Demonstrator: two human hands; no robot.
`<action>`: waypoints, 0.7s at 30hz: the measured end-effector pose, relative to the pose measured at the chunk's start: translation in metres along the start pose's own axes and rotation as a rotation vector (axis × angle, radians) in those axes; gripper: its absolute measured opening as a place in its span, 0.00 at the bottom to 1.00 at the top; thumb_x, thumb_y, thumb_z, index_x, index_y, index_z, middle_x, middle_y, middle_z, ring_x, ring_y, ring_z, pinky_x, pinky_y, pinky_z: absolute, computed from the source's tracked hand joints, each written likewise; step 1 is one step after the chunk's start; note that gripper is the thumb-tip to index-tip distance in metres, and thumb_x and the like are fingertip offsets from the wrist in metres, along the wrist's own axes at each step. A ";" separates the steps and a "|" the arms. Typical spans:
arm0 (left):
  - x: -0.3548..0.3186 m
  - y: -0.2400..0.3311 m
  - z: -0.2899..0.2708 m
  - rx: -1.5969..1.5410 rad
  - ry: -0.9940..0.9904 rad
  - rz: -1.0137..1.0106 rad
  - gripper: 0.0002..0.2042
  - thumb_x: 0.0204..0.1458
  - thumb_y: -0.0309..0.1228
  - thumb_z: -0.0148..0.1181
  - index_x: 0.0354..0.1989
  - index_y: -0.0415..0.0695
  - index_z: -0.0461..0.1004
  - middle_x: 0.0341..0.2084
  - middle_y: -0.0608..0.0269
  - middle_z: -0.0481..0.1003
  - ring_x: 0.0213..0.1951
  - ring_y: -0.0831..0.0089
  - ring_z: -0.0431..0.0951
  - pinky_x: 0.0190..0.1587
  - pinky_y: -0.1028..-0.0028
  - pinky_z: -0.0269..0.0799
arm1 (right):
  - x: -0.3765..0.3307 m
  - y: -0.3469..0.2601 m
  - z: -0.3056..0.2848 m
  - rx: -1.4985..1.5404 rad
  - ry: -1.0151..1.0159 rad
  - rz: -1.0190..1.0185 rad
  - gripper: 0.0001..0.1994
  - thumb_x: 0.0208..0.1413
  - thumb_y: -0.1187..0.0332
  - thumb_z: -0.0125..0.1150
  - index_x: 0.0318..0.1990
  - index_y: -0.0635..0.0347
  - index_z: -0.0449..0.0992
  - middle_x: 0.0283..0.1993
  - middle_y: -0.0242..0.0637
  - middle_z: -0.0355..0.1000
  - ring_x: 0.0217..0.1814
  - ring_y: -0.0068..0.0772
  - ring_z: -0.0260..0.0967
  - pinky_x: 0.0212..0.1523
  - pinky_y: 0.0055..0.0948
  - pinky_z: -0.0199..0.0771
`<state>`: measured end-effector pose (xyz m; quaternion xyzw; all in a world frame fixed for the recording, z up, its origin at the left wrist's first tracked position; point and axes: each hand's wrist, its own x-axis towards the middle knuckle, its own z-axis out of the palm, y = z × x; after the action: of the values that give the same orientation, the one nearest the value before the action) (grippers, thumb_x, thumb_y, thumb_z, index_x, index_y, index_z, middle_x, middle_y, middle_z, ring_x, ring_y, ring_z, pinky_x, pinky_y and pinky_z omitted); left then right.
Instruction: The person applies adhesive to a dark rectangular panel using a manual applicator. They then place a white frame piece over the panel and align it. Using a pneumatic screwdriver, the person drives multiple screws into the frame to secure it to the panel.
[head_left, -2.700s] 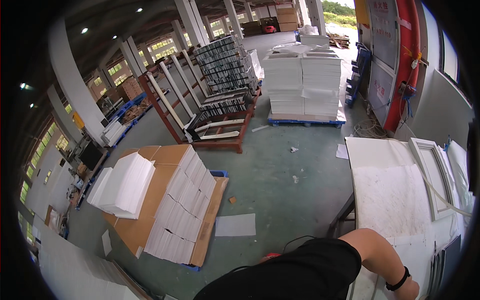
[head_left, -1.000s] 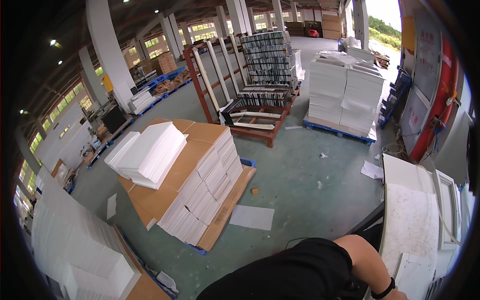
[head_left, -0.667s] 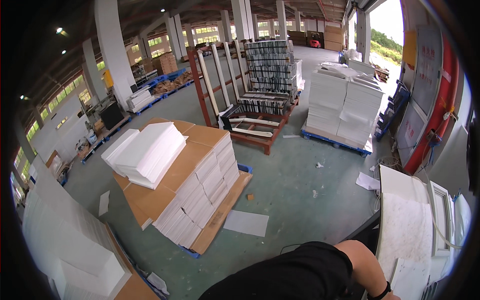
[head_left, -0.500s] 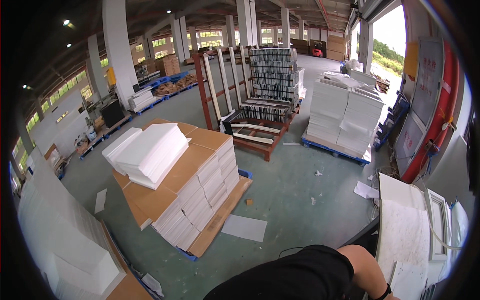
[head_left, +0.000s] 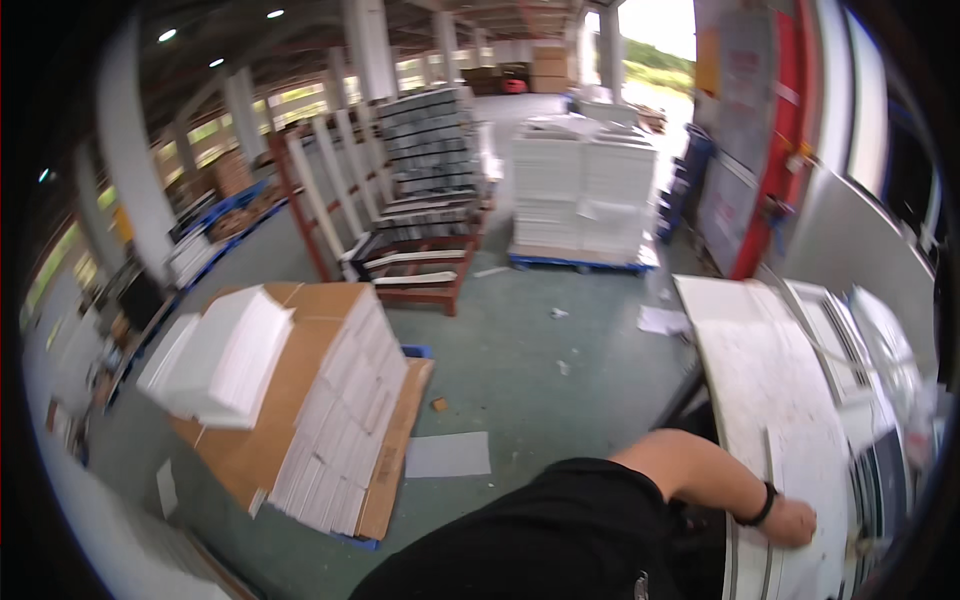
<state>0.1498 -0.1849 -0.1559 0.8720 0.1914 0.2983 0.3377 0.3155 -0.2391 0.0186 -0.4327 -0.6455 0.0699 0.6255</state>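
My left hand [head_left: 792, 523], with a dark band at the wrist, rests at the white panel [head_left: 800, 460] on the workbench at the lower right. Its fingers look curled closed, and what they hold, if anything, is hidden. The black-sleeved arm reaches across from the lower edge with its elbow out to the left. Under and beside the panel lies the long white worktop [head_left: 750, 350], marked with dirt. Nearest the hand on its right are dark and light strips [head_left: 880, 490], partly blurred. My right hand is out of view.
A pallet stack of white boards with cardboard [head_left: 330, 330] on top stands left. Behind are a red-brown rack [head_left: 450, 300] and a white stack [head_left: 580, 190] on a blue pallet. A loose sheet [head_left: 448, 455] lies on the floor. A white frame [head_left: 830, 330] lies along the bench.
The view has swung right and toward the bench, so the stacks sit farther left. My left hand, cut off at the lower edge before, now shows on the white panel.
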 end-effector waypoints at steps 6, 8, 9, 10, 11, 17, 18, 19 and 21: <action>-0.042 0.015 -0.087 0.270 -0.018 -0.004 0.13 0.60 0.26 0.58 0.51 0.39 0.80 0.39 0.45 0.81 0.40 0.51 0.82 0.47 0.60 0.78 | -0.007 0.007 -0.029 0.559 0.067 0.039 0.17 0.67 0.53 0.61 0.57 0.50 0.79 0.52 0.41 0.77 0.46 0.23 0.71 0.43 0.34 0.73; -0.013 0.034 -0.085 0.254 -0.085 -0.023 0.12 0.60 0.26 0.60 0.51 0.37 0.79 0.40 0.46 0.82 0.40 0.52 0.83 0.46 0.63 0.79 | -0.013 -0.034 -0.043 0.044 0.158 -0.190 0.06 0.62 0.68 0.60 0.41 0.60 0.75 0.38 0.39 0.78 0.35 0.23 0.73 0.34 0.25 0.72; -0.004 0.035 -0.083 0.247 -0.107 0.004 0.12 0.60 0.25 0.60 0.51 0.36 0.79 0.41 0.46 0.81 0.40 0.52 0.83 0.46 0.63 0.79 | -0.009 -0.053 -0.041 0.017 0.178 -0.177 0.04 0.60 0.73 0.61 0.36 0.63 0.74 0.32 0.38 0.77 0.30 0.22 0.73 0.30 0.22 0.71; 0.002 0.034 -0.082 0.260 -0.132 0.025 0.12 0.60 0.24 0.60 0.51 0.37 0.78 0.41 0.47 0.81 0.39 0.52 0.83 0.45 0.62 0.79 | -0.003 -0.058 -0.043 0.427 0.201 0.068 0.05 0.57 0.74 0.64 0.35 0.64 0.73 0.27 0.37 0.76 0.26 0.22 0.73 0.27 0.22 0.71; 0.008 0.034 -0.077 0.277 -0.130 0.042 0.12 0.60 0.24 0.61 0.51 0.37 0.78 0.40 0.48 0.81 0.39 0.52 0.82 0.45 0.62 0.79 | -0.006 -0.053 -0.047 0.372 0.161 0.041 0.10 0.64 0.63 0.58 0.34 0.60 0.71 0.28 0.33 0.71 0.28 0.26 0.75 0.25 0.22 0.70; 0.040 0.024 -0.085 0.429 -0.294 0.195 0.12 0.60 0.23 0.60 0.51 0.39 0.77 0.37 0.52 0.79 0.40 0.54 0.80 0.45 0.61 0.78 | -0.020 -0.055 -0.052 0.323 0.119 0.092 0.17 0.73 0.52 0.47 0.35 0.55 0.66 0.28 0.31 0.67 0.31 0.33 0.78 0.21 0.23 0.69; 0.044 0.020 -0.085 0.463 -0.339 0.224 0.11 0.60 0.23 0.60 0.51 0.39 0.77 0.37 0.52 0.79 0.40 0.55 0.80 0.45 0.61 0.78 | -0.023 -0.054 -0.056 0.321 0.137 0.104 0.18 0.73 0.52 0.47 0.35 0.56 0.66 0.28 0.31 0.67 0.31 0.33 0.77 0.21 0.23 0.69; 0.049 0.019 -0.082 0.527 -0.405 0.246 0.10 0.59 0.21 0.58 0.49 0.39 0.77 0.37 0.54 0.79 0.42 0.56 0.79 0.46 0.61 0.78 | -0.029 -0.053 -0.062 0.310 0.162 0.121 0.18 0.73 0.52 0.46 0.35 0.56 0.66 0.28 0.31 0.67 0.30 0.33 0.77 0.21 0.23 0.69; 0.061 0.012 -0.079 0.589 -0.444 0.321 0.09 0.57 0.20 0.57 0.45 0.39 0.76 0.37 0.54 0.77 0.42 0.57 0.79 0.45 0.62 0.78 | -0.037 -0.051 -0.071 0.298 0.195 0.129 0.18 0.74 0.52 0.45 0.36 0.56 0.65 0.28 0.32 0.66 0.29 0.33 0.76 0.21 0.22 0.68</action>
<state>0.1452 -0.1229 -0.0770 0.9935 0.0526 0.0839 0.0555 0.3478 -0.3263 0.0380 -0.3805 -0.5355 0.1624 0.7363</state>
